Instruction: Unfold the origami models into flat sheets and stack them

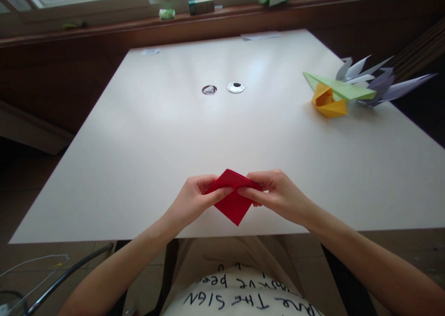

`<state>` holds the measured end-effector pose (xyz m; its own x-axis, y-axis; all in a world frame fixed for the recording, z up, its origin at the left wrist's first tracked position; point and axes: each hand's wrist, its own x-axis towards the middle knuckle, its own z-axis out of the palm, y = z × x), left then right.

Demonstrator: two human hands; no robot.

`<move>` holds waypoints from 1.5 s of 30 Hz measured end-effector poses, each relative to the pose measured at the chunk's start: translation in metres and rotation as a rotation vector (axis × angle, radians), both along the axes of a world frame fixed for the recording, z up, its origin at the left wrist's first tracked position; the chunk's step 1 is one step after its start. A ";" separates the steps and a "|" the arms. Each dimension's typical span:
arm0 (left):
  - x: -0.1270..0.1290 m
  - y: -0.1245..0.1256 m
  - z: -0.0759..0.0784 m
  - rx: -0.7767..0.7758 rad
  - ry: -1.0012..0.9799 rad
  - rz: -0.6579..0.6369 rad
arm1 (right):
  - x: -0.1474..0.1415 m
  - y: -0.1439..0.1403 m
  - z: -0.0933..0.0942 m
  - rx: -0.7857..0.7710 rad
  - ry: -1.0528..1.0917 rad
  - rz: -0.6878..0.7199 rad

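Observation:
A folded red paper (233, 205), diamond-shaped with a point toward me, is held just above the near edge of the white table (146, 135). My left hand (192, 201) pinches its left side between thumb and fingers. My right hand (276, 193) pinches its right side, thumb on top. The two thumbs nearly meet over the middle of the paper. Part of the paper's upper edge is hidden by my fingers.
At the table's right side lie finished paper folds: an orange one (327, 103), a light green one (339, 88) and pale lilac pointed ones (378, 80). Two round cable holes (235, 87) sit mid-table. Small boxes stand on the window ledge (200, 5).

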<state>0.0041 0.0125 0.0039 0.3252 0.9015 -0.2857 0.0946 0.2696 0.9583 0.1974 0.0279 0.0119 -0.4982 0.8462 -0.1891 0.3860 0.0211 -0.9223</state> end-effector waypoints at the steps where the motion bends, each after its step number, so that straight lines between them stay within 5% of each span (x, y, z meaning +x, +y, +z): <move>1: 0.001 0.000 0.000 0.018 -0.001 -0.005 | -0.001 -0.001 0.000 0.020 -0.034 0.033; 10: 0.007 -0.011 0.003 0.610 0.271 0.141 | -0.008 -0.011 0.004 0.189 -0.066 0.071; 18: 0.010 -0.011 -0.006 0.879 0.479 0.203 | -0.010 -0.011 0.004 0.100 0.027 0.070; 22: 0.010 -0.010 -0.002 0.789 0.426 0.214 | -0.008 -0.012 0.006 0.073 0.099 0.021; 28: 0.004 -0.005 0.008 0.204 0.154 -0.044 | -0.003 -0.010 0.008 -0.001 0.181 -0.076; 31: 0.004 -0.004 0.008 0.144 0.132 -0.044 | -0.001 -0.007 0.007 -0.073 0.219 -0.062; 35: 0.002 -0.006 0.005 0.365 0.238 -0.001 | 0.002 -0.005 0.006 0.076 0.154 -0.055; 40: -0.008 -0.009 0.000 0.908 0.360 0.102 | 0.009 -0.006 0.006 0.313 0.195 -0.089; 43: -0.011 -0.011 -0.003 1.097 0.397 0.174 | 0.015 -0.007 0.008 0.295 0.254 -0.027; 45: -0.010 -0.012 -0.005 1.087 0.387 0.223 | 0.017 -0.007 0.010 0.212 0.272 -0.021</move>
